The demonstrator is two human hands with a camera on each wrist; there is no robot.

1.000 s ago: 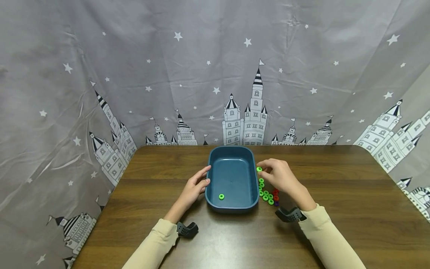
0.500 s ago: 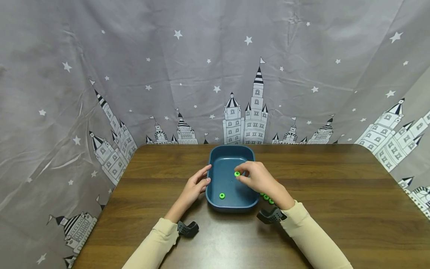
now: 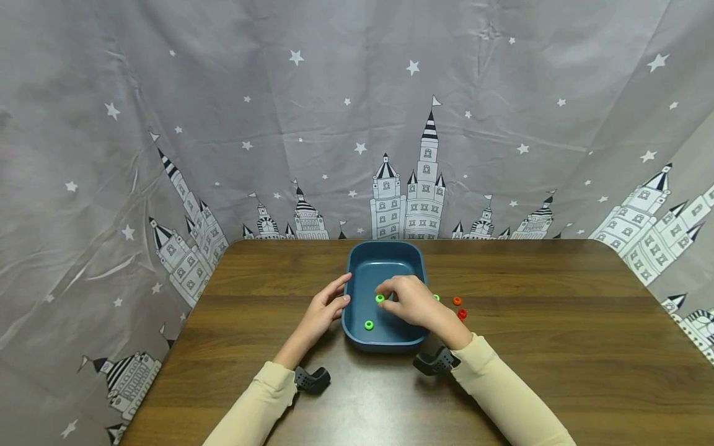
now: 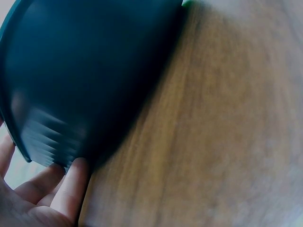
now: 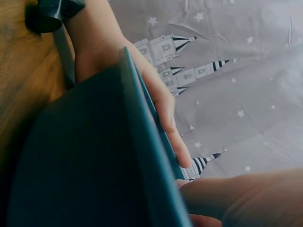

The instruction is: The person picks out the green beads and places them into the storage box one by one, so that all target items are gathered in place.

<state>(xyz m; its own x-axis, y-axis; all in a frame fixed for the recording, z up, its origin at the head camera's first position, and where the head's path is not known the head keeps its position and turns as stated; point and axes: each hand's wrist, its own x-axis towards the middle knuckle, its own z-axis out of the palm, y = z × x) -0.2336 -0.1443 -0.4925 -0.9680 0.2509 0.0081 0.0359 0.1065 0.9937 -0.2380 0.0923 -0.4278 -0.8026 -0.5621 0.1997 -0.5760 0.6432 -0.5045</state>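
The bin (image 3: 385,344) sits on the table (image 3: 530,297), before the curtain (image 3: 251,93). Against the bin's left wall lies the person's left hand (image 3: 323,313); over its interior, the right hand (image 3: 409,301) with one ring (image 3: 380,298) between the fingertips, possibly above the floor. A second ring (image 3: 369,325) lies inside, nearer the person. Several loose rings (image 3: 457,301) lie right of the bin, beyond the right forearm.

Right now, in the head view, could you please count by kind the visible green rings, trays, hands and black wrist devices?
Green rings: 3 (one partly hidden)
Tray: 1
Hands: 2
Black wrist devices: 2
Total: 8
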